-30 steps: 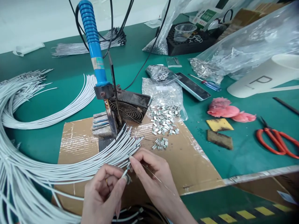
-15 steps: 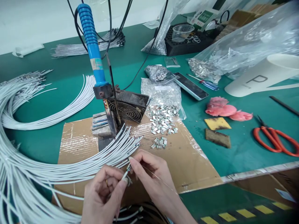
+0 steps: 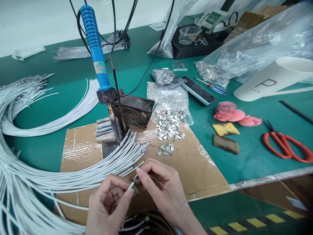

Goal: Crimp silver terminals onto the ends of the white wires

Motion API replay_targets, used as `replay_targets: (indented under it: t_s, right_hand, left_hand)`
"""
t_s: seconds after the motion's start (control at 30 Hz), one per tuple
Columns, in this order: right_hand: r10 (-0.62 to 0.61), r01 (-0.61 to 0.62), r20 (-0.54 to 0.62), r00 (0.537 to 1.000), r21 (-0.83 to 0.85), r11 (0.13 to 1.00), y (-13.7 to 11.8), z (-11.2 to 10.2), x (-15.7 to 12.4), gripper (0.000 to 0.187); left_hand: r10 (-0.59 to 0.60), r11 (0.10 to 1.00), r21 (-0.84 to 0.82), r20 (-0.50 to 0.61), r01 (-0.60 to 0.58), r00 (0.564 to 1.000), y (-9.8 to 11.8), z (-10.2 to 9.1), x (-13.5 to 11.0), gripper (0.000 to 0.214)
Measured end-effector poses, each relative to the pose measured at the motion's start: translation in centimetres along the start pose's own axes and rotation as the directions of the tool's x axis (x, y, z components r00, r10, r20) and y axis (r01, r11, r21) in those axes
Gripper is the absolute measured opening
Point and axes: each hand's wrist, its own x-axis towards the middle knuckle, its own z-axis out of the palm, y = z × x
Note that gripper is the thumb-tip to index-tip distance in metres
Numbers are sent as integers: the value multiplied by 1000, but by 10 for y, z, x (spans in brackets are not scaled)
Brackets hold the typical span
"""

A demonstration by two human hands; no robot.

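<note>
Over the cardboard [image 3: 195, 173], keep the white cable [image 3: 131, 185] straight and untwisted, the left hand [image 3: 110, 202] pinching it close behind the metal end [image 3: 135, 179], which the right hand [image 3: 160, 191] seems to pinch too.

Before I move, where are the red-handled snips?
In the head view, the red-handled snips lie on the green tabletop at far right, with the brown pad to their left and the black rod beyond.

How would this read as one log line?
left hand: holds white cable; right hand: holds thin wire near cable's tip; metal pieces: on cardboard
</note>
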Motion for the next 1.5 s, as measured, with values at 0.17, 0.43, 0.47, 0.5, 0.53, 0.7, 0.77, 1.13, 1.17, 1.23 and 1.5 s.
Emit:
replay_targets:
  t_s: [0.17, 0.43, 0.47, 0.5, 0.53, 0.7, 0.77, 1.13, 1.17, 1.23, 1.5]
  right_hand:
    - [16, -16, -29, 999, 7, 1000, 1, -3, -1, 33]
    - [122, -45, -184, 975, 375, 926, 22, -37, -6, 60]
    - [130, -47, -200, 971, 373, 927, 23, -39, -6, 62]
    - [138, -54, -211, 968, 361, 931, 24, -40, -6, 62]
    - [149, -68, -215, 965, 345, 936, 24, -40, -7, 62]
    - [187, -128, -201, 962, 271, 954, 20, -26, -8, 53]
    - [170, -119, -192, 966, 253, 960, 17, -21, -8, 52]
    - [132, -99, -179, 975, 178, 979, 15, -17, -7, 47]
    - [128, -96, -178, 976, 175, 980, 15, -17, -7, 47]
    - [122, -91, -179, 976, 169, 981, 15, -16, -7, 46]
    - [130, -99, -180, 975, 172, 980, 16, -18, -6, 46]
  left_hand:
    - [-8, 1000, 10, 0, 8, 1000, -1, 0, 0, 37]
    - [-40, 999, 13, -1, 40, 999, -7, -3, -1, 41]
    - [-55, 998, 13, 1, 55, 998, -7, -3, -1, 41]
    - [-71, 997, 11, 2, 71, 997, -7, -3, -2, 41]
    - [-85, 996, 7, 4, 85, 996, -6, -4, -2, 43]
    - [-108, 994, 6, 8, 108, 994, -4, -4, -2, 50]
    - [-108, 994, 20, 1, 108, 994, -3, -4, -2, 50]
    - [-116, 993, 28, -16, 117, 993, -1, -4, -3, 48]
    - [-110, 994, 27, -14, 110, 994, -1, -5, -2, 47]
    - [-96, 995, 21, -10, 96, 995, 0, -6, -1, 44]
    - [-66, 998, -1, -15, 66, 998, 1, -6, 2, 43]
